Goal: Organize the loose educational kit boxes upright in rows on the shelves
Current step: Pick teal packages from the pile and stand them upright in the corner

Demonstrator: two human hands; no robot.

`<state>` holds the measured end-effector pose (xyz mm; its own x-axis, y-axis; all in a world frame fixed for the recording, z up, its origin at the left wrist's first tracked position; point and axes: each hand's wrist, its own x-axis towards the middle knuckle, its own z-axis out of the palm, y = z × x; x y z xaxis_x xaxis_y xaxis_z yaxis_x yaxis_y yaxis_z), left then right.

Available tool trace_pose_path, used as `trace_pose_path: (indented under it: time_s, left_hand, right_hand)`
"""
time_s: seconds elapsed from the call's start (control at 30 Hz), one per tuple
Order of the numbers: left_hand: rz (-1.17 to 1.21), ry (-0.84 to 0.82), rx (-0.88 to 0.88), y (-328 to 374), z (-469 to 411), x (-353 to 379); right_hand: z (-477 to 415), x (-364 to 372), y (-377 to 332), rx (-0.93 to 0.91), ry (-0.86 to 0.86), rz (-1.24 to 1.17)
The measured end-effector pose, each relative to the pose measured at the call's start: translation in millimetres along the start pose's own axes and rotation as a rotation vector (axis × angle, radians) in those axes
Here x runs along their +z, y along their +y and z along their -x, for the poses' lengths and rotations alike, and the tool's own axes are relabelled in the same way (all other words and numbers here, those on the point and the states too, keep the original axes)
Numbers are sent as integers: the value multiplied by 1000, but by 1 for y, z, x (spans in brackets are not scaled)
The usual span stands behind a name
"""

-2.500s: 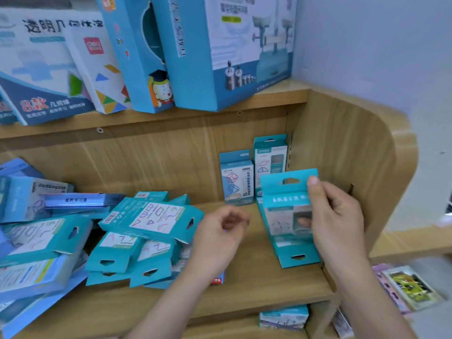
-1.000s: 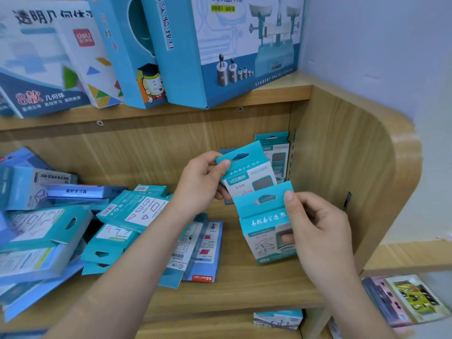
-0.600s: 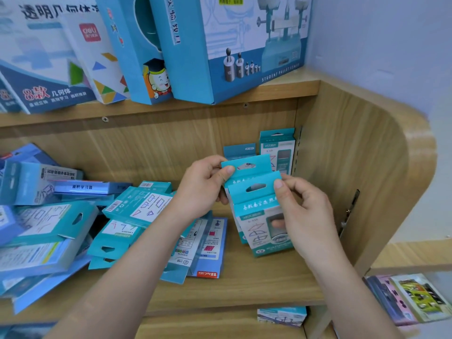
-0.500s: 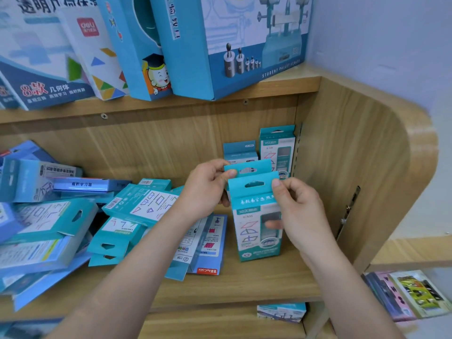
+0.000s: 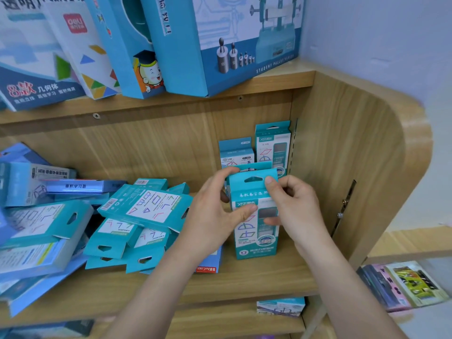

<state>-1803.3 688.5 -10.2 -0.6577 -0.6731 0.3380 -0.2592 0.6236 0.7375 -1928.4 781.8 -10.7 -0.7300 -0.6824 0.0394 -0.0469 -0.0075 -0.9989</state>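
Observation:
A teal kit box stands upright on the middle shelf near its right end. Another teal box sits directly behind it, only its top edge showing. My left hand grips the pair from the left, thumb across the front box's face. My right hand pinches the front box from the right, index finger on its hang tab. Two more teal boxes stand upright against the back panel. A loose heap of teal kit boxes lies flat at the shelf's middle.
Blue boxes lie piled at the shelf's left. Large blue boxes lean on the top shelf. The curved wooden side panel closes off the right end. One box sits on the shelf below, and colourful packs lie at lower right.
My left hand picked a second box from behind and brought it against the one in my right hand. Both hands then lowered the pair upright onto the shelf.

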Motion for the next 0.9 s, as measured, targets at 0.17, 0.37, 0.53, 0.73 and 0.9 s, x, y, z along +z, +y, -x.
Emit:
trace_pose_path:
  time_s: [0.17,0.37,0.53,0.73,0.9]
  left_hand:
    - [38,5,-27,1,2,1]
    - [91,-58,-47,2,4,0]
    - [159,-35,-18,5,-5,5]
    - [168,25,-2,8,-50,31]
    - [99,-8,-2,4,-96,59]
  right_hand:
    - [1,-2,-1,-13,1,49]
    - [5,-5,-2,-147,-61,201]
    - [11,-5,-2,-252,5,175]
    - [0,-6,16,-166,82,113]
    - [-11,-2,26,-137,75,168]
